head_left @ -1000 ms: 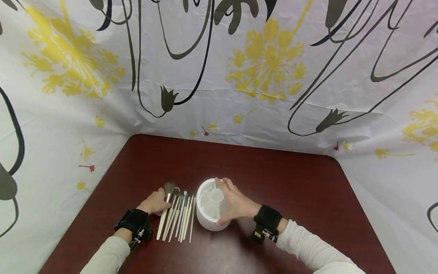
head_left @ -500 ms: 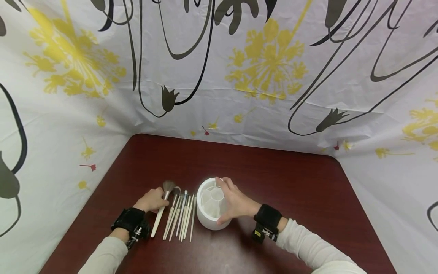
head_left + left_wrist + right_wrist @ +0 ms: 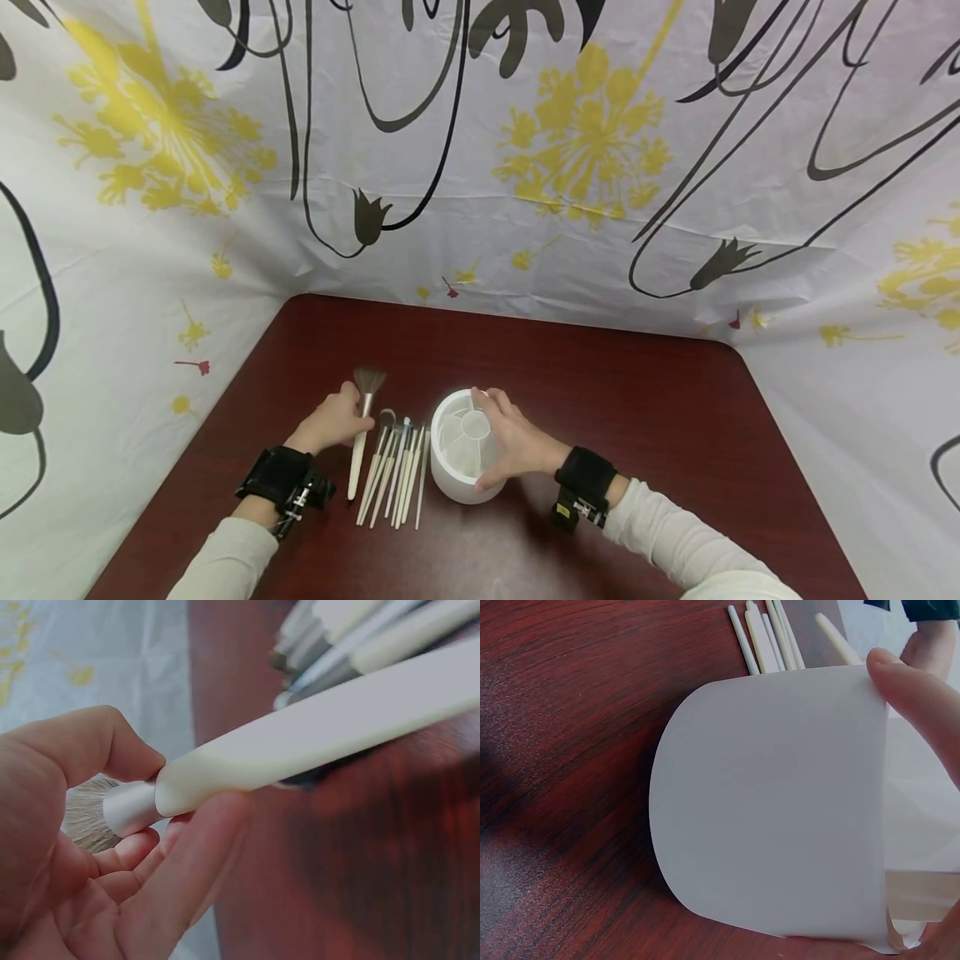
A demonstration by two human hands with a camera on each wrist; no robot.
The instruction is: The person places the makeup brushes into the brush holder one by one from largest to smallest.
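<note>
My left hand (image 3: pixel 332 420) pinches a large makeup brush (image 3: pixel 357 467) with a pale handle and fluffy grey-brown bristles. In the left wrist view, thumb and fingers meet on the brush (image 3: pixel 315 724) where its handle joins the silver ferrule. The bristles point away from me, and the handle end slants toward me. My right hand (image 3: pixel 525 446) grips the rim of a white round brush holder (image 3: pixel 457 490), thumb on the near side and fingers at the far side. Divided compartments show inside this upright holder, with no brush in them.
Several slimmer makeup brushes (image 3: pixel 397 479) lie side by side between the held brush and the holder, bristles away from me. All stand on a dark red-brown table (image 3: pixel 600 383). A white patterned curtain (image 3: pixel 465 275) hangs behind it.
My left hand has drawn the large brush away from the row, then moved it up and away from me. The right hand and the holder have stayed in place.
</note>
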